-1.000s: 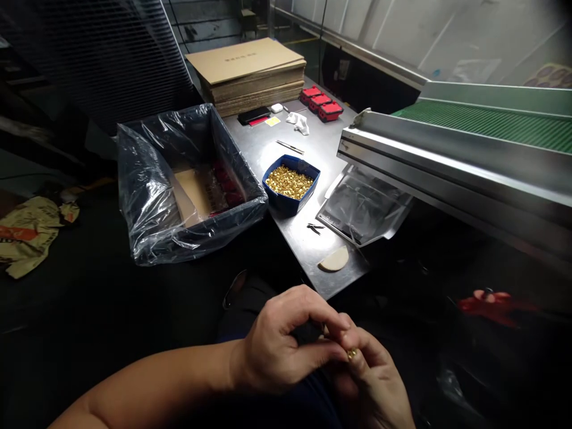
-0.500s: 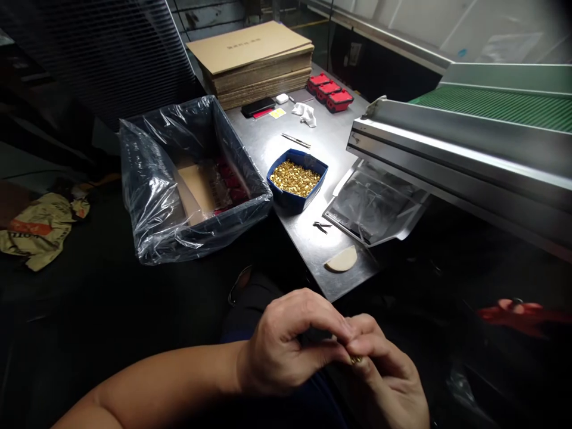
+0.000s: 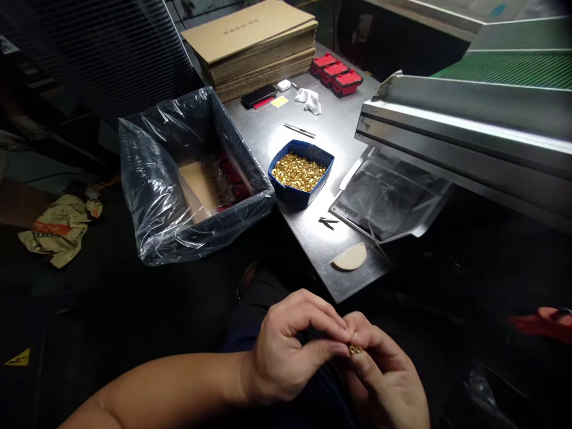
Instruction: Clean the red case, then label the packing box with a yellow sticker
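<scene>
Low in the view, my left hand [image 3: 290, 345] and my right hand [image 3: 388, 369] meet at the fingertips. Between the thumb and fingers of my right hand sit small brass nuts [image 3: 356, 350], two of them showing their holes. My left thumb and fingers are pinched together against these nuts; whatever lies inside that pinch is hidden. Beyond the hands, a blue bin [image 3: 298, 199] on the metal table holds a heap of similar small brass pieces [image 3: 299, 171].
Left of the metal table [image 3: 308, 238] stands a plastic-lined box [image 3: 156, 196] with red parts inside. Cardboard sheets [image 3: 250, 36], red-and-black cases [image 3: 335, 71], tweezers [image 3: 299, 130] and a pale half-round piece [image 3: 351, 257] lie on the table. A green conveyor [image 3: 527, 71] juts in from the right.
The brass nuts show more clearly between the fingertips. My hands stay pinched together in nearly the same place, while the table and conveyor have shifted slightly right in view.
</scene>
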`<state>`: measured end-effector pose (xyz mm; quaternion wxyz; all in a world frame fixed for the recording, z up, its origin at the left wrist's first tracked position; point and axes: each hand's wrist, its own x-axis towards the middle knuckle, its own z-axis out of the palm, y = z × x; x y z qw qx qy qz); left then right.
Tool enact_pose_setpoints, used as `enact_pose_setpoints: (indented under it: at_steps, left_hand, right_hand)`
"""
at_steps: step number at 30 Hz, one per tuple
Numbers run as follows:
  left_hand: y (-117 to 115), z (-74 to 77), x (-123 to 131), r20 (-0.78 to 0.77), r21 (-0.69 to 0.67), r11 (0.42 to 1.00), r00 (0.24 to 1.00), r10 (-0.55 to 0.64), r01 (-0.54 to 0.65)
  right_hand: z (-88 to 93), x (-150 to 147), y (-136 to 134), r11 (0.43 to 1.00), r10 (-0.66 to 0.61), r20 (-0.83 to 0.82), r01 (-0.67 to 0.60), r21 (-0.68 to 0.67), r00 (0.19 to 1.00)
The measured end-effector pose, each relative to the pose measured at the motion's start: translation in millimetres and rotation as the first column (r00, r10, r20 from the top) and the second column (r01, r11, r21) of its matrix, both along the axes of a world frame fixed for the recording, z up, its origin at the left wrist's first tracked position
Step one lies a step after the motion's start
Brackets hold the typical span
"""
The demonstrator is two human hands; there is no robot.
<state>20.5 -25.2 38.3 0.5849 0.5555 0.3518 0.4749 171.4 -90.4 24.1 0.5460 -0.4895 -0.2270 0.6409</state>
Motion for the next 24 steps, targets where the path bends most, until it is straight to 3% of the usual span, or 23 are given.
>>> enact_pose_setpoints:
  at_steps: [14,24]
  left_hand:
    - [0.2,-7.9,2.5,-0.014,-0.266,0.964,1.0,-0.028,0.023]
    - [1.1,-11.4,4.8,0.029,-0.307,0.951,0.999,-0.036,0.043]
  right_hand:
    - [6.8,-13.0,5.3,0.954,-0.135,-0.178,0.079,-0.29,0.975]
    - [0.9,-10.8,4.4,0.964,-0.133,-0.136,0.096,-0.247,0.982]
